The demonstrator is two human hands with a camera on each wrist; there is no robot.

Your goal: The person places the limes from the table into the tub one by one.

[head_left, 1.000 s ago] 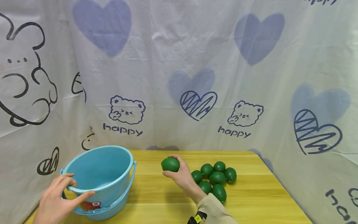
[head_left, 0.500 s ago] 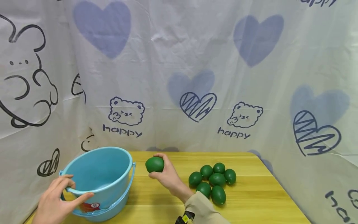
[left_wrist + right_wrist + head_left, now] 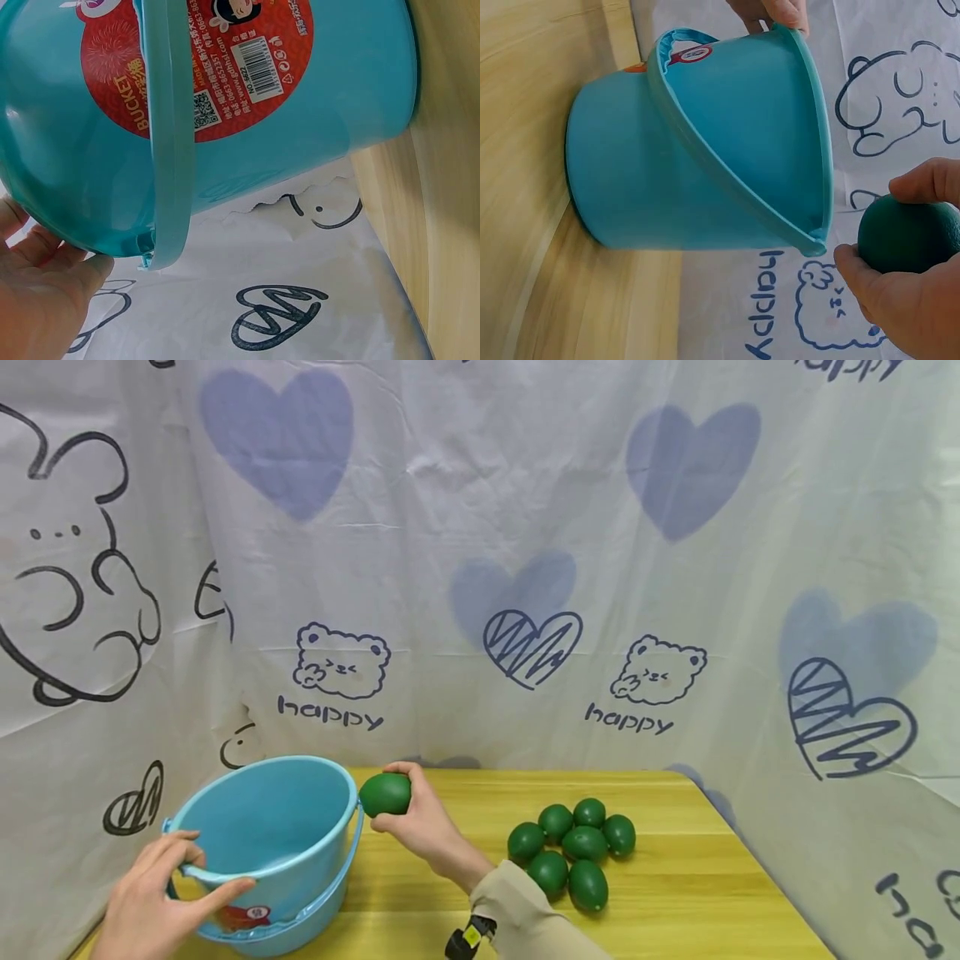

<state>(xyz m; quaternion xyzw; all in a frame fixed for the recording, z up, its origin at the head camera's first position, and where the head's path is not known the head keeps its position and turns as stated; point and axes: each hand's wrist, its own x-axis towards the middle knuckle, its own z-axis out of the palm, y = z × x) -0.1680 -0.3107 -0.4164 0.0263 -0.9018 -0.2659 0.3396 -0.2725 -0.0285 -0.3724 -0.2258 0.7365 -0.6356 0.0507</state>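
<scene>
Here, in the head view, our right hand (image 3: 423, 827) gripped a green plastic lime (image 3: 386, 794), fingers and thumb curled around it, and held it in the air just beside the right rim of the light blue bucket (image 3: 262, 827). Our left hand (image 3: 153, 902) pinched the near rim of that bucket, thumb outside and fingers hooked over the edge. Six more green limes (image 3: 572, 852) lay clustered on the wooden table (image 3: 675, 893), well apart from the bucket, with a printed cloth backdrop (image 3: 480, 568) behind.

In the left wrist view we saw the bucket's outer wall (image 3: 315, 127), its red label (image 3: 217, 67) and the handle (image 3: 171, 150) lying against the side; only part of our palm (image 3: 37, 300) showed at the rim, so the finger spread could not be told there.

In the right wrist view the lime (image 3: 909, 234) sat between thumb and fingertips (image 3: 922, 184), close to the bucket's rim (image 3: 821, 180) but not over the opening.

We judged that letting go here could drop the lime onto the rim or outside, so that it rolled across the table; a knock of the knuckles could also shove the light bucket if the left hand's pinch was loose.
</scene>
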